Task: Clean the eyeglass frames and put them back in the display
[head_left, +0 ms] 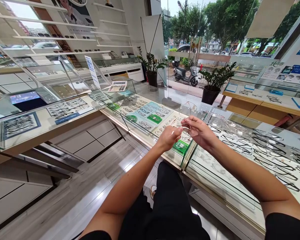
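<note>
A pair of clear-framed glasses (187,128) is held between my two hands, above the glass display counter. My left hand (170,137) is closed, its thumb and fingers pinching the near left part of the frame. My right hand (198,131) grips the other side with thumb and fingertips. The transparent frame is hard to make out against the glass. Under the hands, a green card (180,146) and rows of glasses lie inside the counter.
More glasses (240,143) fill the case on the right. A calculator (117,86) rests on the counter at the back left. Two potted plants (152,78) (210,95) stand behind the counter. Another display counter (43,128) runs along the left.
</note>
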The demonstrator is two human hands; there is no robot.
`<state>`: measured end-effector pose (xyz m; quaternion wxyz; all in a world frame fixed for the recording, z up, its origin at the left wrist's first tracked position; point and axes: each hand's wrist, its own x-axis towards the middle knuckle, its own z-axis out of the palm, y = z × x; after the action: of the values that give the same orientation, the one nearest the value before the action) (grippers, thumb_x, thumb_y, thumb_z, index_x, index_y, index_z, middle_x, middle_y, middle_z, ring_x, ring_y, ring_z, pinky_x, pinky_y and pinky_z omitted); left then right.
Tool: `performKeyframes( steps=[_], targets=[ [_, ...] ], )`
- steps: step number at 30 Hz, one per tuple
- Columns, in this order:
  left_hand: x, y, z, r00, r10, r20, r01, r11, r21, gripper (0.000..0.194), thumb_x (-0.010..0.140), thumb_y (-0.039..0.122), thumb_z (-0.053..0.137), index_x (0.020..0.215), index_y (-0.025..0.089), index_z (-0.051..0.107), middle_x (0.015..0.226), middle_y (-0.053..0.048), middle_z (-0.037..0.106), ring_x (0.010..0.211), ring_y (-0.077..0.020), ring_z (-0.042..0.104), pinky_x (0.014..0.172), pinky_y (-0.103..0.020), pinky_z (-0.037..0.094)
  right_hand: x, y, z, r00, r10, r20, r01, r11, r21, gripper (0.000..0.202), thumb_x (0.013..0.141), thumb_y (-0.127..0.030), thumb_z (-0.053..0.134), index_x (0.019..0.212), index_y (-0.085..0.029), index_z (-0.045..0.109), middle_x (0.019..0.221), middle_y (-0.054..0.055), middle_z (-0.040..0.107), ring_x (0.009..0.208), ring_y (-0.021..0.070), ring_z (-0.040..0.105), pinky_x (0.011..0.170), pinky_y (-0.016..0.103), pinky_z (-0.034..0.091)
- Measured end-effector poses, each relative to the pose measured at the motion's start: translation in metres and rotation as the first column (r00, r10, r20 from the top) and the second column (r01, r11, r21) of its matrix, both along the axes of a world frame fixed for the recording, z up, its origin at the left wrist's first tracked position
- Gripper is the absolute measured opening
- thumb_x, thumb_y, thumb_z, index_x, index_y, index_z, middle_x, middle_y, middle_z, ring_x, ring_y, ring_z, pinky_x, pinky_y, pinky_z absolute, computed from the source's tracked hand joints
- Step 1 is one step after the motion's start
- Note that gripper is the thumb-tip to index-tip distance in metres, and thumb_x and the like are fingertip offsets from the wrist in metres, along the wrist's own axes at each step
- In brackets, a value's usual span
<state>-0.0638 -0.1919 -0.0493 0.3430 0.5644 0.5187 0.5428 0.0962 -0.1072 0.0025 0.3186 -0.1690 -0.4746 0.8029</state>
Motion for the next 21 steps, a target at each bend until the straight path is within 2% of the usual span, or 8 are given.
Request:
performKeyframes(
  steps=[3, 5, 7, 9, 12, 16, 21],
  targets=[
    [-0.008, 0.002, 0.003, 0.998, 0.058, -0.005, -0.058, 0.998, 0.004, 0.083, 0.09, 0.095, 0.044, 0.049, 0.023, 0.048, 0.048, 0.0, 0.043, 0.047, -0.0113, 0.04, 0.053, -0.031, 0.032, 0.001, 0.001, 0.003, 1.0, 0.003, -0.001, -0.003, 0.999, -0.033, 0.044, 0.059, -0.04, 0.11, 0.08, -0.023, 0.076, 0.093, -0.001, 0.082, 0.091, 0.0137, 0.071, 0.088, 0.027, 0.056],
    [-0.024, 0.007, 0.002, 0.99, 0.129, -0.056, -0.128, 0.992, 0.01, 0.081, 0.092, 0.093, 0.041, 0.056, 0.022, 0.052, 0.052, 0.0, 0.048, 0.049, -0.0124, 0.044, 0.056, -0.031, 0.037, 0.002, 0.001, 0.006, 1.0, 0.002, -0.001, -0.003, 0.999, -0.049, 0.045, 0.058, -0.039, 0.111, 0.08, -0.023, 0.075, 0.093, -0.001, 0.082, 0.091, 0.0133, 0.071, 0.088, 0.026, 0.057],
    [-0.046, 0.016, -0.003, 0.952, 0.282, -0.119, -0.28, 0.959, 0.036, 0.068, 0.096, 0.082, 0.045, 0.07, 0.022, 0.058, 0.063, -0.001, 0.057, 0.058, -0.0145, 0.051, 0.063, -0.032, 0.042, 0.003, 0.002, 0.007, 1.0, 0.003, 0.001, -0.003, 0.999, -0.053, 0.045, 0.058, -0.038, 0.111, 0.08, -0.023, 0.075, 0.094, -0.001, 0.082, 0.091, 0.0127, 0.072, 0.087, 0.025, 0.057],
    [-0.072, 0.026, -0.014, 0.884, 0.438, -0.162, -0.435, 0.899, 0.057, 0.044, 0.098, 0.064, 0.054, 0.088, 0.021, 0.061, 0.083, -0.004, 0.068, 0.073, -0.0174, 0.059, 0.074, -0.033, 0.046, 0.003, 0.002, 0.007, 1.0, 0.002, 0.006, -0.002, 0.999, -0.05, 0.046, 0.057, -0.039, 0.112, 0.08, -0.023, 0.076, 0.093, -0.001, 0.082, 0.091, 0.0125, 0.072, 0.087, 0.024, 0.057],
    [-0.107, 0.039, -0.032, 0.802, 0.57, -0.177, -0.575, 0.818, 0.026, 0.022, 0.1, 0.043, 0.054, 0.109, 0.023, 0.053, 0.099, -0.006, 0.068, 0.086, -0.0206, 0.062, 0.08, -0.034, 0.046, 0.002, 0.004, 0.006, 1.0, -0.001, 0.016, 0.002, 0.999, -0.05, 0.048, 0.054, -0.041, 0.113, 0.08, -0.023, 0.076, 0.092, -0.002, 0.082, 0.089, 0.012, 0.071, 0.084, 0.024, 0.056],
    [-0.137, 0.044, -0.05, 0.717, 0.652, -0.248, -0.678, 0.734, -0.031, 0.024, 0.099, 0.037, 0.061, 0.115, 0.024, 0.05, 0.099, -0.006, 0.064, 0.085, -0.0219, 0.059, 0.079, -0.034, 0.044, 0.001, 0.007, 0.003, 1.0, -0.004, 0.029, 0.005, 0.999, -0.045, 0.048, 0.054, -0.042, 0.112, 0.079, -0.023, 0.076, 0.092, -0.001, 0.082, 0.087, 0.0121, 0.07, 0.082, 0.024, 0.055],
    [-0.151, 0.043, -0.059, 0.664, 0.669, -0.334, -0.723, 0.689, -0.056, 0.025, 0.101, 0.037, 0.061, 0.12, 0.023, 0.054, 0.111, -0.011, 0.07, 0.096, -0.0268, 0.065, 0.085, -0.036, 0.047, 0.001, 0.01, 0.0, 1.0, -0.006, 0.025, 0.007, 1.0, -0.028, 0.045, 0.059, -0.042, 0.11, 0.08, -0.023, 0.075, 0.094, 0.0, 0.081, 0.09, 0.0142, 0.07, 0.084, 0.028, 0.053]
  ],
)
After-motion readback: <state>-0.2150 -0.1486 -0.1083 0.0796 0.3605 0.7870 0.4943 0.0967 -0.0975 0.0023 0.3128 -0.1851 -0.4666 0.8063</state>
